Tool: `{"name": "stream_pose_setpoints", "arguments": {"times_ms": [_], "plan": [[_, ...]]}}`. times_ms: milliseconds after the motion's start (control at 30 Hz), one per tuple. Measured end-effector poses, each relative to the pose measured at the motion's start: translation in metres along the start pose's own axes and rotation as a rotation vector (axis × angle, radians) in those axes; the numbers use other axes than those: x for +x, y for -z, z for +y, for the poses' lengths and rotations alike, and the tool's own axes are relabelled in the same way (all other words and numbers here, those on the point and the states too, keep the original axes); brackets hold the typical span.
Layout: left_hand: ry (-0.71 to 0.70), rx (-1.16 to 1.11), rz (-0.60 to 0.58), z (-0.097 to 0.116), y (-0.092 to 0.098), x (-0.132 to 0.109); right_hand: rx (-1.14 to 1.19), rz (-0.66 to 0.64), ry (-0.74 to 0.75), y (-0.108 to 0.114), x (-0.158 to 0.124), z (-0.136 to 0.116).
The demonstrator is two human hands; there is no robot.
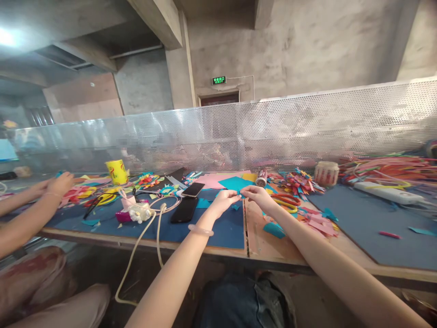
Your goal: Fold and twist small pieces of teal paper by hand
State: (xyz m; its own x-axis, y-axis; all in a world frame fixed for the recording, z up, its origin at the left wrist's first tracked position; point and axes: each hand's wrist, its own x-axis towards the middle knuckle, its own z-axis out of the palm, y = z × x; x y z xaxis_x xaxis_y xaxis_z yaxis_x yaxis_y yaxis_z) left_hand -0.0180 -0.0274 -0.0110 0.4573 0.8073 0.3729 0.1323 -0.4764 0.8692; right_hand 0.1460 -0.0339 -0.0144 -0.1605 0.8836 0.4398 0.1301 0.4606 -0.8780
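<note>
Fingertip to fingertip, the left hand and right hand pinch nearly closed on thin bright-blue paper above a tan wooden table. The paper sits between them, neither hand clearly nearer, its long axis hidden by fingers. Just beyond lies a flat, sharp-cornered blue sheet; rightward, a spiky multicoloured paper cluster stands past smooth orange loop handles.

A yellow cup stands before the perforated metal panel. One black phone lies just beside another phone. A white power strip rests right of a jar. A green exit sign glows behind.
</note>
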Motion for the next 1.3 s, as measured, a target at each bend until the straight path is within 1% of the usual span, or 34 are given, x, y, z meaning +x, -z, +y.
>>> {"name": "stream_pose_setpoints", "arguments": {"times_ms": [133, 233, 333, 467, 533, 700, 900, 967, 1100, 1300], "plan": [[0.007, 0.006, 0.014, -0.003, 0.000, 0.001, -0.041, 0.002, 0.044, 0.000, 0.003, 0.003], [0.047, -0.015, 0.035, -0.005, 0.001, 0.003, -0.141, 0.028, 0.083, 0.000, 0.004, 0.005], [0.084, -0.065, 0.029, -0.006, 0.001, 0.003, -0.239, 0.050, 0.120, -0.001, 0.003, 0.003], [0.102, -0.127, 0.036, -0.008, 0.000, 0.004, -0.283, 0.053, 0.114, -0.002, 0.003, 0.001], [0.111, -0.179, 0.068, -0.009, 0.000, 0.005, -0.266, 0.043, 0.103, -0.003, 0.004, 0.002], [0.103, -0.290, 0.202, -0.010, 0.003, 0.008, -0.158, 0.022, 0.035, -0.006, 0.003, 0.002], [0.118, -0.316, 0.265, -0.007, 0.006, 0.007, -0.034, 0.064, 0.002, -0.009, -0.002, -0.003], [0.122, -0.313, 0.269, -0.006, 0.006, 0.007, -0.018, 0.062, 0.022, -0.010, -0.003, -0.005], [0.120, -0.294, 0.219, -0.003, 0.004, 0.005, -0.030, 0.079, 0.065, -0.013, -0.003, -0.006], [0.027, -0.156, 0.194, 0.003, 0.004, 0.003, -0.028, 0.078, 0.061, -0.009, -0.001, -0.003]]}}
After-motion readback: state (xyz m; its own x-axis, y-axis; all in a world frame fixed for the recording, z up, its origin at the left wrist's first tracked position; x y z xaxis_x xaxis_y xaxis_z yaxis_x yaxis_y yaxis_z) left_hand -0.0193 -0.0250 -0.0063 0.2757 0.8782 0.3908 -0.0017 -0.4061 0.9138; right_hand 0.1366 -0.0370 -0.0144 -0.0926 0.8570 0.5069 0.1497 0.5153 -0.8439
